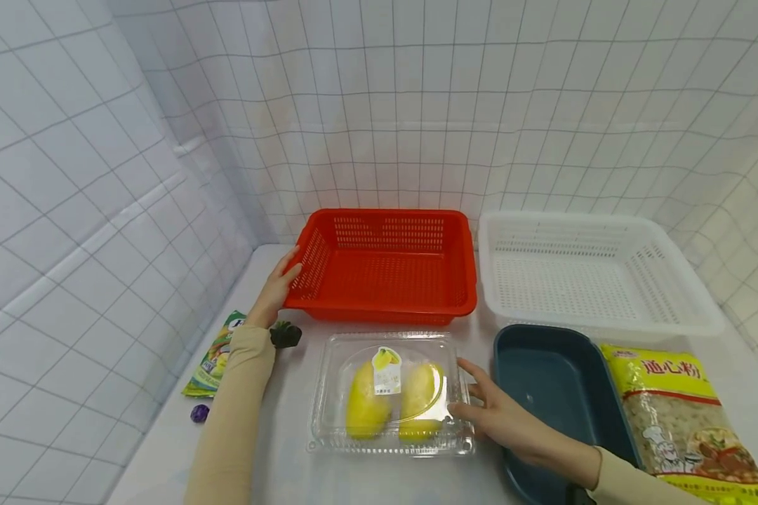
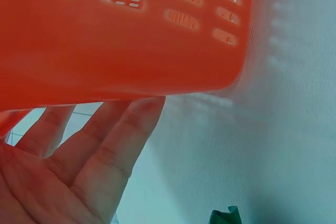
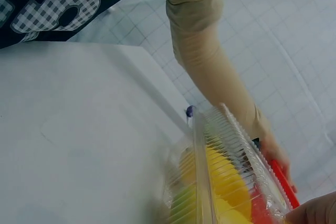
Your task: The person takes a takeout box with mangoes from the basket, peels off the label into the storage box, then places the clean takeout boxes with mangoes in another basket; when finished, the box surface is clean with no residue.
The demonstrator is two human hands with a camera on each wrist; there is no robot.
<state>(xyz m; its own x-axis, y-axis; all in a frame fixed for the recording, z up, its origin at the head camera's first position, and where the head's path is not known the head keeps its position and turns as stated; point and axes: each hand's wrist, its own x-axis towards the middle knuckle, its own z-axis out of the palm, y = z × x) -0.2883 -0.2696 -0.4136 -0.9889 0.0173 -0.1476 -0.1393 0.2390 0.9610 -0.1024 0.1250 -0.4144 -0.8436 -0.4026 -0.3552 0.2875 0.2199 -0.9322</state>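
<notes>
My left hand [image 1: 278, 289] lies against the left side of a red plastic basket [image 1: 385, 314], its fingers extended. In the left wrist view the fingertips [image 2: 149, 109] touch the basket's lower edge. A clear plastic clamshell box [image 1: 335, 351] stands in front of the basket, lid down, with two yellow mangoes [image 1: 368, 407] inside and a label on top. At the box's right edge is my right hand [image 1: 502, 414], thumb and forefinger spread apart and touching it. The right wrist view shows only fingertips [image 3: 317, 211] at the rim of the box.
A white basket [image 1: 606, 326] stands at the back right. Before it are a dark blue tray [image 1: 559, 393] and a bag of pasta [image 1: 688, 421]. Near my left forearm lie a green packet [image 1: 217, 358], a dark green item [image 1: 287, 335] and a small purple ball [image 1: 199, 414].
</notes>
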